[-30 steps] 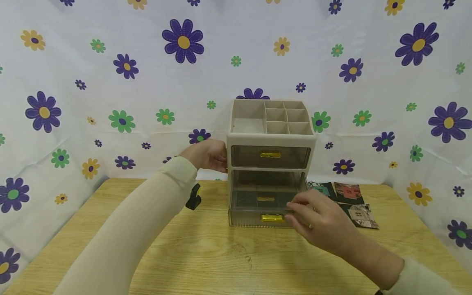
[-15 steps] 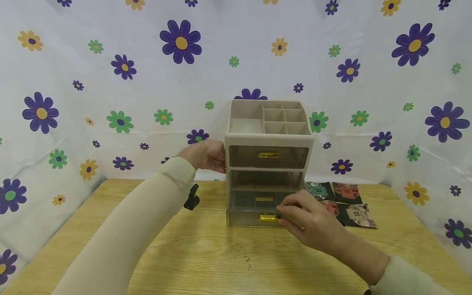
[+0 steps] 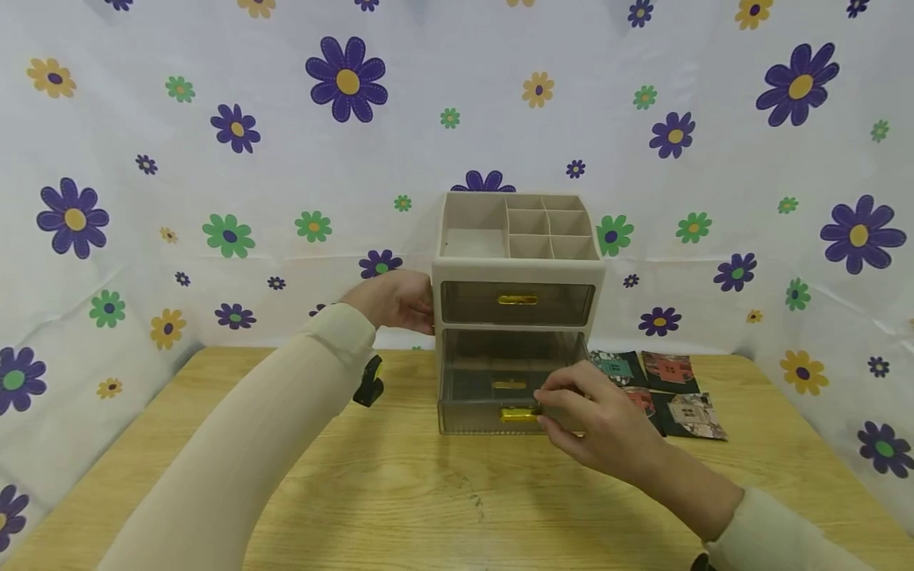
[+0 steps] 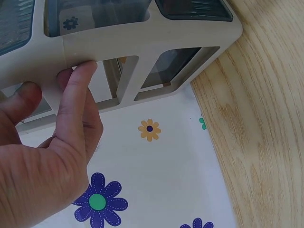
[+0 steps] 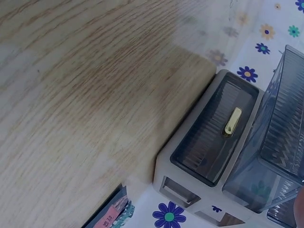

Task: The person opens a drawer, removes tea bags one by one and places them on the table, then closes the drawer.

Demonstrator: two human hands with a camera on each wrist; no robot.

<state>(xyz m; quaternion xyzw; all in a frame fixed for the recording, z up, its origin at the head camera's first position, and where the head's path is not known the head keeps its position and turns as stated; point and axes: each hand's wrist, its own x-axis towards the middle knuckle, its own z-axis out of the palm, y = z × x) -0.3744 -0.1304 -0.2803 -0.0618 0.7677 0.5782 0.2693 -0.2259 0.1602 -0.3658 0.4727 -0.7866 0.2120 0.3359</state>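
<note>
Step in hand, by the look of it: working the mid drawer of the beige plastic desktop organizer (image 3: 518,271), which stands just R of centre in the head view. That smoky clear plastic drawer (image 3: 471,418) sticks well out past the frame, approx mid-frame & lower; the dark-fronted upper drawer (image 3: 467,304) sits flush, as does the lower one (image 5: 197,137), seen at centre-right in the R wrist view.

R hand (image 3: 600,420): narrow grip, thumb & fingertips pinching the right end of the shiny gold bar handle (image 3: 517,414). R wrist cam adds little, just a bit of finger at its right edge. L hand (image 3: 401,301): holds the organizer's side; L wrist view, upper left, shows thumb & fingers curled round the side frame.

Next move, my guess: calls for a straight, level slide along the runners, force kept central; an off-centre pinch could skew the drawer & jam it. L hand prob needs to brace so the unit doesn't shift on the pale wood-grain table (image 3: 385,492).

Dark flat printed packets (image 3: 670,369) lie lower right, near the organizer, apart from the handle.
</note>
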